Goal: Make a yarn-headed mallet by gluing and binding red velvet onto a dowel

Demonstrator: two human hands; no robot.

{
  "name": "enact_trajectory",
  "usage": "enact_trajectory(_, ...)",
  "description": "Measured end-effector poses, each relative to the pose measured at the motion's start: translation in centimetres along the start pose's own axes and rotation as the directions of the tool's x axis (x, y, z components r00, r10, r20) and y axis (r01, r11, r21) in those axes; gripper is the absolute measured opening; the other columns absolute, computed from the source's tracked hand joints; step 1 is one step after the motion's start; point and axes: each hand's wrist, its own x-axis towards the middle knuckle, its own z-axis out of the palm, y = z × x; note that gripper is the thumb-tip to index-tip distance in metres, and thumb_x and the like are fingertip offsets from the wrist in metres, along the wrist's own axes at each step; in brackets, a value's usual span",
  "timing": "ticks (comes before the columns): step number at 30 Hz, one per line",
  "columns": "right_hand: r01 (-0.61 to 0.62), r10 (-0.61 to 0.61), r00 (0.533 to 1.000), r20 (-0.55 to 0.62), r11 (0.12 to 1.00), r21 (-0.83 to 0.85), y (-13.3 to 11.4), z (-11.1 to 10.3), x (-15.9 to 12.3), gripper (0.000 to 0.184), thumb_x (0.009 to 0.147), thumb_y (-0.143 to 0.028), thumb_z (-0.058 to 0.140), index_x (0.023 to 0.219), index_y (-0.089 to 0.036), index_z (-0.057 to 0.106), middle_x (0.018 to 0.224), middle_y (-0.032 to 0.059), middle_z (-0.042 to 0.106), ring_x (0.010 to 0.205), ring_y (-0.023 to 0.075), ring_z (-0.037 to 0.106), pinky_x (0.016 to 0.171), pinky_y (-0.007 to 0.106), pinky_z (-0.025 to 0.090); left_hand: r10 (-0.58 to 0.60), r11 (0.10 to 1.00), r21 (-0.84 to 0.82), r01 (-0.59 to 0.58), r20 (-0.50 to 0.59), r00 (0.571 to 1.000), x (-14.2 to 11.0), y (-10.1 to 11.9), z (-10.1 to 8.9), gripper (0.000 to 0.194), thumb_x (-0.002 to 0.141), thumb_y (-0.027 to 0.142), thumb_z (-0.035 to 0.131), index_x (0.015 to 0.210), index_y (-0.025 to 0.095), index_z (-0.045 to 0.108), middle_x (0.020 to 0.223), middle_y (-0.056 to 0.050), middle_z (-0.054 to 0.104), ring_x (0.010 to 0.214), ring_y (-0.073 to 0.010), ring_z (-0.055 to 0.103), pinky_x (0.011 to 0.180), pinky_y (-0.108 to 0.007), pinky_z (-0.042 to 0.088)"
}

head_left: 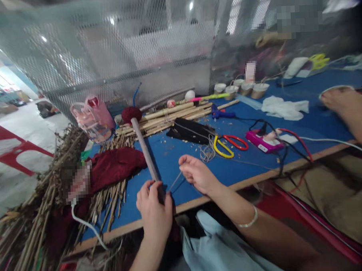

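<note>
Pale-blue clothing (209, 238) sits closest, at 6 o'clock. Beyond it, a blue worktop (170, 158) spreads from 8 to 2 o'clock. A grey stick (146, 152) slants from 7 o'clock up towards 10. Its lower end is wrapped by the left hand (154, 208), at 7 o'clock. At 5 o'clock the right hand (197, 172) pinches a thin thread (176, 181), stretched towards the stick. A pink power strip (261, 144) lies at 3 o'clock, red-and-yellow scissors (224, 155) at 4, with a loose coil (207, 151) beside their handles. A firm grip on the stick, even tension on the thread and a coil clear of the scissors should serve best. No brand, label or writing is legible.
</note>
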Motion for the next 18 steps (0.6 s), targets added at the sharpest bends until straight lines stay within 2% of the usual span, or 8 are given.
enact_trajectory(4, -0.007, 0.005, 0.999, 0.045, 0.999, 0.053, -0.8, -0.4, -0.4, 0.022, 0.064, -0.016, 0.059, 0.082, -0.021, 0.046, 0.043, -0.0137, 0.027, 0.037, 0.0031, 0.015, 0.036, 0.015, 0.009, 0.086, 0.995, -0.055, -0.086, 0.014, 0.996, 0.6, 0.3, -0.6, 0.027, 0.082, 0.021, 0.056, 0.108, 0.017, 0.06, 0.114, -0.013, 0.058, 0.108, -0.029, 0.051, 0.093, -0.047, 0.04)
enact_trajectory(6, -0.021, 0.015, 0.996, 0.089, 0.997, 0.068, -0.9, -0.3, -0.6, 0.021, 0.066, -0.015, 0.059, 0.082, -0.021, 0.047, 0.043, -0.0136, 0.027, 0.037, 0.0031, 0.015, 0.036, 0.015, 0.008, 0.108, 0.985, -0.143, -0.098, 0.065, 0.992, 1.1, 0.9, -0.5, 0.03, 0.083, 0.02, 0.054, 0.113, 0.018, 0.059, 0.111, -0.012, 0.062, 0.104, -0.0265, 0.055, 0.092, -0.043, 0.042)
enact_trajectory(8, -0.012, 0.005, 0.993, 0.114, 0.998, 0.061, -0.8, -0.1, -0.7, 0.02, 0.068, -0.016, 0.059, 0.083, -0.021, 0.047, 0.044, -0.0131, 0.028, 0.038, 0.0031, 0.015, 0.037, 0.015, 0.008, 0.082, 0.954, -0.298, -0.03, 0.166, 0.983, 1.6, 1.8, -0.3, 0.031, 0.084, 0.021, 0.053, 0.115, 0.018, 0.058, 0.103, -0.01, 0.066, 0.093, -0.0225, 0.06, 0.085, -0.038, 0.047)
enact_trajectory(12, 0.044, -0.049, 0.989, 0.137, 0.998, 0.04, -0.8, 0.2, -0.7, 0.018, 0.07, -0.018, 0.06, 0.084, -0.02, 0.048, 0.045, -0.0127, 0.028, 0.039, 0.003, 0.015, 0.037, 0.015, 0.009, -0.023, 0.795, -0.552, 0.253, 0.389, 0.921, 2.1, 3.1, 0.2, 0.025, 0.085, 0.031, 0.055, 0.103, 0.017, 0.064, 0.079, -0.004, 0.069, 0.068, -0.0158, 0.062, 0.066, -0.028, 0.048)
enact_trajectory(15, 0.09, -0.091, 0.987, 0.13, 0.996, 0.015, -1.1, 0.0, -0.4, 0.018, 0.07, -0.017, 0.06, 0.083, -0.02, 0.048, 0.047, -0.0126, 0.027, 0.039, 0.003, 0.015, 0.037, 0.016, 0.009, -0.11, 0.667, -0.644, 0.374, 0.411, 0.905, 2.1, 3.4, 0.3, 0.022, 0.083, 0.035, 0.058, 0.088, 0.016, 0.067, 0.07, -0.002, 0.068, 0.063, -0.014, 0.061, 0.062, -0.025, 0.047)
enact_trajectory(18, 0.111, -0.109, 0.987, 0.121, 0.994, -0.01, -1.3, -0.3, -0.2, 0.019, 0.069, -0.017, 0.062, 0.082, -0.02, 0.048, 0.048, -0.0125, 0.027, 0.04, 0.003, 0.015, 0.037, 0.016, 0.009, -0.15, 0.582, -0.7, 0.414, 0.407, 0.901, 2.1, 3.3, 0.1, 0.021, 0.081, 0.034, 0.06, 0.088, 0.015, 0.068, 0.069, -0.001, 0.068, 0.064, -0.0129, 0.061, 0.063, -0.023, 0.048)
